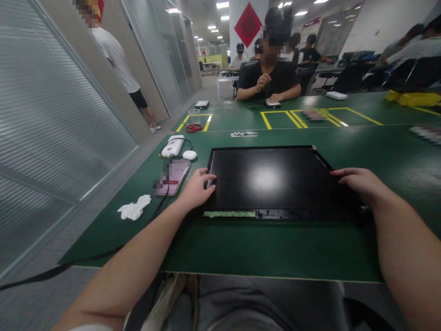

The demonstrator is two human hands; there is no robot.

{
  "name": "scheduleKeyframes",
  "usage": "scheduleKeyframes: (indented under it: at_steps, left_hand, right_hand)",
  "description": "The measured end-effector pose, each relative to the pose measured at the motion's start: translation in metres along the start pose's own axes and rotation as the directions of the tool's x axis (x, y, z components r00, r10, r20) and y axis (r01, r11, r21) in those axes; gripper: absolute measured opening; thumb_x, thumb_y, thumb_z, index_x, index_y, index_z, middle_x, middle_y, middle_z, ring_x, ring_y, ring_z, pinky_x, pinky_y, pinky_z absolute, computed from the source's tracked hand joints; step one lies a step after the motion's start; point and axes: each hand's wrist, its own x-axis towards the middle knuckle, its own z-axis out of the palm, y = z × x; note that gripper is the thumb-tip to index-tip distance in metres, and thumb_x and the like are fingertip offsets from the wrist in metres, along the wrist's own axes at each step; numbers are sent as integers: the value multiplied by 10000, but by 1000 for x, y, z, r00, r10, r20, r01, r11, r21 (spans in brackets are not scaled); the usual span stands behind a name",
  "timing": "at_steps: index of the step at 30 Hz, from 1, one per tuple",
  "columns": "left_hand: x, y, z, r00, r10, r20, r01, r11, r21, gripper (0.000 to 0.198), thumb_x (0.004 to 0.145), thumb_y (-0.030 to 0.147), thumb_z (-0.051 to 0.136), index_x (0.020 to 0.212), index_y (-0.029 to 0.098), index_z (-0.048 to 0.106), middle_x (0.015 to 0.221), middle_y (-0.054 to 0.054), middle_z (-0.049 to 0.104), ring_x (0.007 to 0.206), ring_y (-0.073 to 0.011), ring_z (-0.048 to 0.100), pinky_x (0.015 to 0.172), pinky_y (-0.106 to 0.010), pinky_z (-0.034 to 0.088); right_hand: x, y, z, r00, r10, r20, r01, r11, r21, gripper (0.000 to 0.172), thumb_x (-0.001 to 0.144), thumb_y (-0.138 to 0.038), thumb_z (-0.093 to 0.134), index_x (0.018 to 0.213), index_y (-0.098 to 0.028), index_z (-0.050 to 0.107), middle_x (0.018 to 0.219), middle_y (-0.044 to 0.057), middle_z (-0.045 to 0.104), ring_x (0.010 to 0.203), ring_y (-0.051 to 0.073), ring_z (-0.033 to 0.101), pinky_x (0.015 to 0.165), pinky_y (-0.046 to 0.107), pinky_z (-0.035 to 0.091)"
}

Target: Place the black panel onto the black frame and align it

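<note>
A black flat display panel (268, 181) lies face up on the green table (241, 248) in front of me, with a green circuit strip (229, 214) along its near edge. My left hand (196, 188) grips the panel's left edge, fingers curled over it. My right hand (360, 184) rests on the right edge, fingers bent onto the panel.
Left of the panel lie a phone (174, 177), a white power bank (172, 146) with cable, a white earbud case (189, 155) and a crumpled tissue (134, 209). Red scissors (193, 128) sit farther back. A person (270, 73) works across the table; another stands at the left wall.
</note>
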Motion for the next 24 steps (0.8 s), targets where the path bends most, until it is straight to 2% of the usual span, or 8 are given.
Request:
scheduleKeyframes:
  at_steps: [8,11,14,17,21,24]
  left_hand:
    - [-3,5,-1,1000,12,17,-11,1000,-14,495,847,351,624,1303,159,615,1443,-175,503,1368,-323,497,1177,-493,368]
    - [-6,7,-1,999,-1,38,2,1000,-16,557,847,391,642,1345,149,588,1499,-197,439,1412,-348,443,1183,-502,352]
    - [-8,12,-2,999,16,34,-15,1000,-13,604,822,472,689,1347,188,601,1556,-187,377,1449,-390,372,1177,-566,332]
    - [-10,18,-6,988,152,12,-151,988,-29,531,820,484,712,1283,230,659,1551,-156,415,1443,-374,372,1175,-584,320]
    - [-12,27,-9,927,375,4,-372,921,-114,371,863,409,700,1200,253,706,1468,-114,538,1369,-292,477,1162,-511,369]
    - [-14,28,-7,897,438,66,-428,895,-125,359,870,377,700,1206,250,710,1485,-118,533,1384,-292,467,1168,-514,359]
  right_hand:
    - [2,1,0,1000,-18,-13,17,998,-59,369,626,-98,602,933,-186,786,875,62,741,747,178,616,699,278,470]
    - [2,2,0,1000,-19,-19,18,997,-70,379,655,-99,597,974,-186,782,874,56,738,735,170,611,692,273,465]
    - [-1,1,1,1000,-22,-15,21,997,-73,362,670,-98,597,971,-185,779,862,57,734,723,169,611,677,270,467]
    - [-4,-1,1,999,-32,-19,30,997,-71,330,660,-94,606,925,-193,777,842,58,731,709,172,615,660,267,470]
    - [-6,-3,1,999,-36,-27,34,997,-63,334,629,-83,608,893,-202,773,813,57,727,696,178,617,648,271,475]
    - [-5,-1,1,999,-32,-19,30,997,-75,365,618,-80,604,920,-194,775,825,55,732,698,172,617,646,266,469]
